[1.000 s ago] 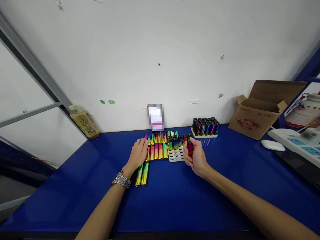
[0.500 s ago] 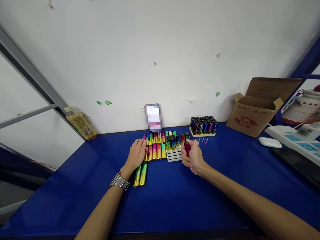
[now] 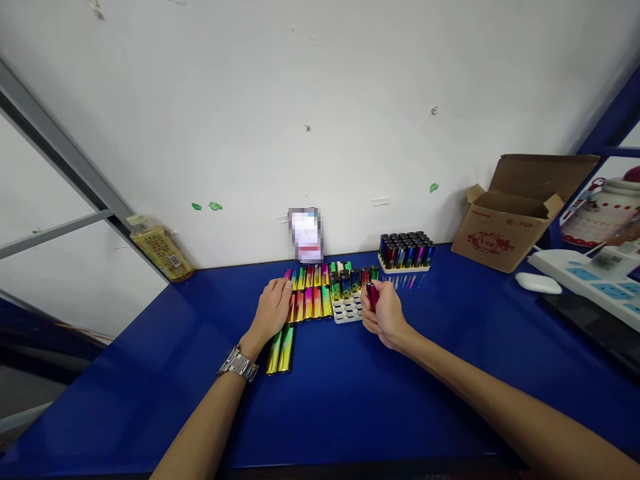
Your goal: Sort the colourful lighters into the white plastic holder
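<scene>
My right hand [image 3: 384,319] is closed round a dark red lighter [image 3: 372,295], held upright just right of a white slotted tray [image 3: 349,311] whose back rows hold several rainbow lighters [image 3: 346,283]. My left hand [image 3: 273,310] rests with curled fingers on the left end of two rows of lighters lying flat [image 3: 311,293]. Two gold-green lighters [image 3: 282,349] lie beside my left wrist, which wears a metal watch.
A full tray of lighters [image 3: 407,253] stands at the back right. An open cardboard box [image 3: 520,213], a white mouse [image 3: 539,283] and a power strip [image 3: 590,283] are at the right. A bottle [image 3: 161,248] leans at the left wall. The blue table [image 3: 350,400] spreads toward me.
My right hand with the red lighter has shifted slightly left, closer to the white tray. The left hand has stayed on the flat lighters. The view has drifted a little.
</scene>
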### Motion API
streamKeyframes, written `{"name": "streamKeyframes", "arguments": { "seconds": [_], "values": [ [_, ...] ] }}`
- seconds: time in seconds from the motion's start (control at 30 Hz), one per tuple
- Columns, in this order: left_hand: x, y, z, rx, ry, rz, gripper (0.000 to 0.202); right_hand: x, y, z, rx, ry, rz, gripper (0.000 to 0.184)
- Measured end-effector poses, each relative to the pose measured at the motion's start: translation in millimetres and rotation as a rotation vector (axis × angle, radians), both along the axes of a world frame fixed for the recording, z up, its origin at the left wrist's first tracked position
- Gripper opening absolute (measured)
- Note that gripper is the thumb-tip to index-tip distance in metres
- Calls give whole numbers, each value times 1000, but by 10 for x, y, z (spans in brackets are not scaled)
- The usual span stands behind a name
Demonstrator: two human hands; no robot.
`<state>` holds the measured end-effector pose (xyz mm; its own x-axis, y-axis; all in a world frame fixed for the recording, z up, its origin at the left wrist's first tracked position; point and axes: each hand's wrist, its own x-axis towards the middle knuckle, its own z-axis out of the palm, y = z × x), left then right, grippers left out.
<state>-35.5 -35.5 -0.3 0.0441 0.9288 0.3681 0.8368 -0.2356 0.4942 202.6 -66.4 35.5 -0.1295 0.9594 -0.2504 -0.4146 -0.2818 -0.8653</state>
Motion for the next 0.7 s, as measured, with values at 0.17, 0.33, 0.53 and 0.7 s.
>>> {"name": "streamKeyframes", "arguments": {
  "seconds": [0.17, 0.33, 0.53, 0.7],
  "values": [
    [-8, 13, -5, -3, 6, -3, 44, 10, 15, -30, 27, -37, 20, 44],
    [-4, 1, 4, 3, 11, -6, 43, 102, 75, -62, 352, -162, 117, 43],
    [4, -8, 2, 8, 5, 2, 43, 286, 167, -52, 662, -332, 242, 35],
    [5, -10, 0, 19, -5, -5, 43, 384, 249, -33, 926, -629, 92, 27]
  ]
}}
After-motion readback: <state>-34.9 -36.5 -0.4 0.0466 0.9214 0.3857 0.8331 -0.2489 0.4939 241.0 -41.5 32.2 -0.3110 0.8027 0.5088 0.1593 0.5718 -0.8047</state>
